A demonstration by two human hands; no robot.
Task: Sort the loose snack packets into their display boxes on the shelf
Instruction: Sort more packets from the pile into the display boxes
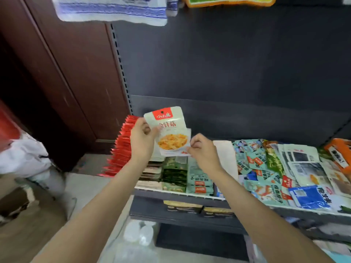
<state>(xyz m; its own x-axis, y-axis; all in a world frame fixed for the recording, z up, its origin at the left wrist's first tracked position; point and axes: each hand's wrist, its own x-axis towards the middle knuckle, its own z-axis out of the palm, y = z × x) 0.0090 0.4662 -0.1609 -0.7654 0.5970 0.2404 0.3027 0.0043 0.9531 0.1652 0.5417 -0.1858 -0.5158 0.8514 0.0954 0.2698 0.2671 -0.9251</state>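
Observation:
My left hand point(141, 138) grips the left edge of a pale snack packet point(170, 130) with a red label and a picture of orange food, held upright above the shelf point(178, 194). A second packet peeks out behind it. My right hand point(202, 149) pinches the packets' lower right corner. Below them, rows of upright packets fill display boxes point(177, 174) at the shelf's left end. A heap of loose packets point(266, 168) in teal, white and blue covers the shelf to the right.
A row of red packets point(122, 147) stands at the shelf's left end. An orange box point(340, 151) sits far right. The dark back panel point(228, 63) rises behind. Lower shelves hold dark boxes point(199, 208). A brown wooden cabinet point(62, 73) and bags stand on the left.

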